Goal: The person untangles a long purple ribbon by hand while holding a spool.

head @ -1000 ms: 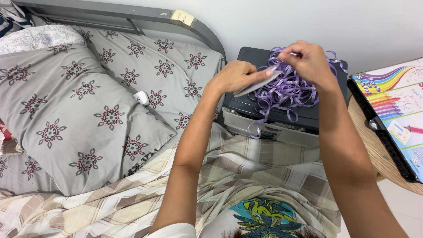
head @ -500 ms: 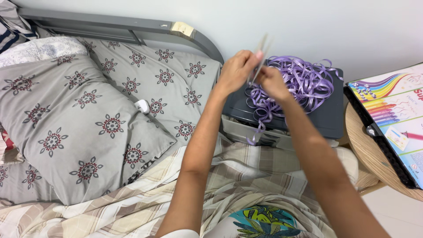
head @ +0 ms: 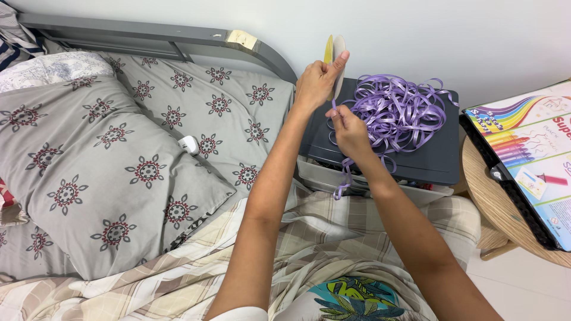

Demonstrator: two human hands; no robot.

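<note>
Above the dark drawer unit, the left hand pinches a flat pale card disc upright, while the right hand just below it pinches a strand of purple ribbon. Most of that ribbon lies tangled on the drawer unit's top, one end hanging over its front. Pulling could tighten the tangle into knots or drag the heap off. Left of the unit lie patterned pillows; right of it, a marker box on a round wooden table.

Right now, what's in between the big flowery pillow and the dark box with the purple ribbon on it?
In the head view, the person's left arm crosses between the pillow and the dark drawer box, over patterned bedding; a small white plug lies there.
</note>
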